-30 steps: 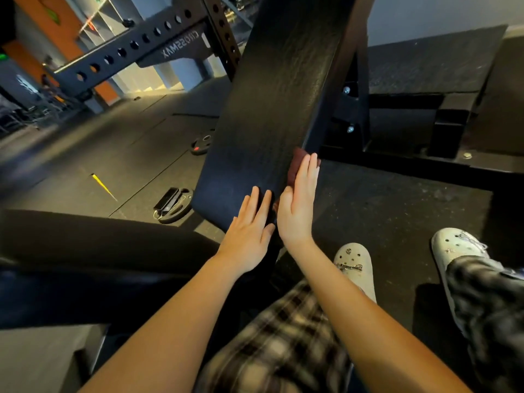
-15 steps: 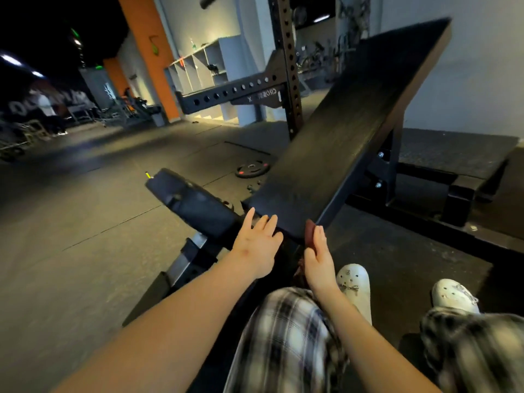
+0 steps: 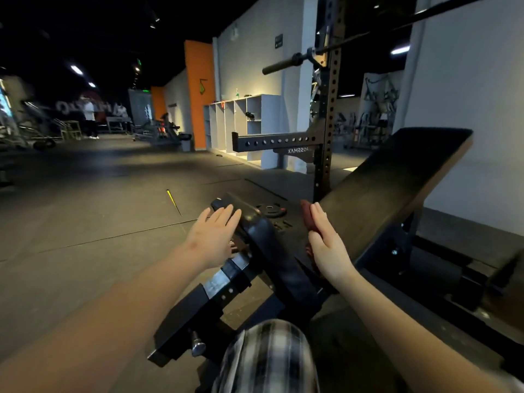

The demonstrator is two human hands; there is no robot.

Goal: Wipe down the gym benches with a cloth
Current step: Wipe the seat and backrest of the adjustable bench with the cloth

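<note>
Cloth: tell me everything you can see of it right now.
The cloth is dark red, looks soft, and is bunched narrow. The right hand's straight fingers press it against the lower left edge of the tilted black back pad. Only a strip beside the fingers and palm shows; the hand hides the rest.

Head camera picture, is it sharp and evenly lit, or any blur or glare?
Head view: dim overall, ceiling nearly black with small bright lamps; sheen on the seat pad; plaid knee smeared by blur at the bottom edge; right hand and cloth fairly sharp.
</note>
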